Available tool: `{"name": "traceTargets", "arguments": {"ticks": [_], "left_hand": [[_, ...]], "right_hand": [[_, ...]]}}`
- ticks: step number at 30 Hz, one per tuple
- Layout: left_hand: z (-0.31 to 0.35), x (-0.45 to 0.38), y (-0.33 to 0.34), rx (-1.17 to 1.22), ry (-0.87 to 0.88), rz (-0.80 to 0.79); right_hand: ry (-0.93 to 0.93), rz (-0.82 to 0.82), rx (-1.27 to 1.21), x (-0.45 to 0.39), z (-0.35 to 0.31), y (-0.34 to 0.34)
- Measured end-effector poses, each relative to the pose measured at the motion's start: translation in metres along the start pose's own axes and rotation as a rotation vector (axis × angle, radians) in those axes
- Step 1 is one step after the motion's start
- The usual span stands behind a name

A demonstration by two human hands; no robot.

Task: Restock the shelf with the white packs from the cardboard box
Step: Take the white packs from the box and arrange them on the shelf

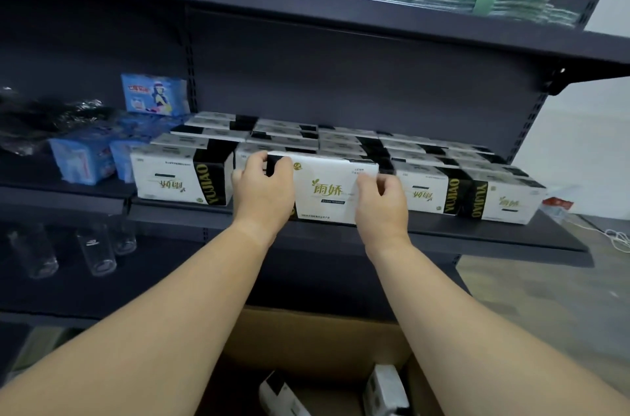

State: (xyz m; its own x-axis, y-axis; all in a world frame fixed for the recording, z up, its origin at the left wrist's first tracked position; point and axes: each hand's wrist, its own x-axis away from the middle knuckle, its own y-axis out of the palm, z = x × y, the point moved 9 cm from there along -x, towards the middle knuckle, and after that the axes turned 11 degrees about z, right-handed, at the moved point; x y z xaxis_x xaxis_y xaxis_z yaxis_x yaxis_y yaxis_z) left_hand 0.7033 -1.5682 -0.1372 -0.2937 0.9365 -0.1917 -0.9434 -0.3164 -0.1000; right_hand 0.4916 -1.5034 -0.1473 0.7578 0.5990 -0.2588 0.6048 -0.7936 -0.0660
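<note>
L hand (262, 190) & R hand (381, 201): both clamped on ends of white pack (324, 190), held at shelf (477, 235) front-row gap. Best slid in square, flush w/ neighbours. Two packs (385, 388) were seen left in cardboard box (306, 330) below.

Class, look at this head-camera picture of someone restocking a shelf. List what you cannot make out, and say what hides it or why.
- Cardboard box, head view: cut off by the bottom edge and crossed by both forearms, so the count of packs left is unknown.
- Held white pack: its ends are covered by the left hand and right hand.
- Small print on the pack: too small to read.
- Rear rows of packs: hidden behind the front ones.
- Dark bags at left: blurred.
</note>
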Motion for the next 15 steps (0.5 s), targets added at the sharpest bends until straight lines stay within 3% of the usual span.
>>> {"name": "traceTargets", "arguments": {"ticks": [15], "left_hand": [[-0.028,-0.05,-0.01,-0.175,-0.008,-0.066]], "right_hand": [[0.059,-0.029,0.118,0.003,0.014,0.062]]}}
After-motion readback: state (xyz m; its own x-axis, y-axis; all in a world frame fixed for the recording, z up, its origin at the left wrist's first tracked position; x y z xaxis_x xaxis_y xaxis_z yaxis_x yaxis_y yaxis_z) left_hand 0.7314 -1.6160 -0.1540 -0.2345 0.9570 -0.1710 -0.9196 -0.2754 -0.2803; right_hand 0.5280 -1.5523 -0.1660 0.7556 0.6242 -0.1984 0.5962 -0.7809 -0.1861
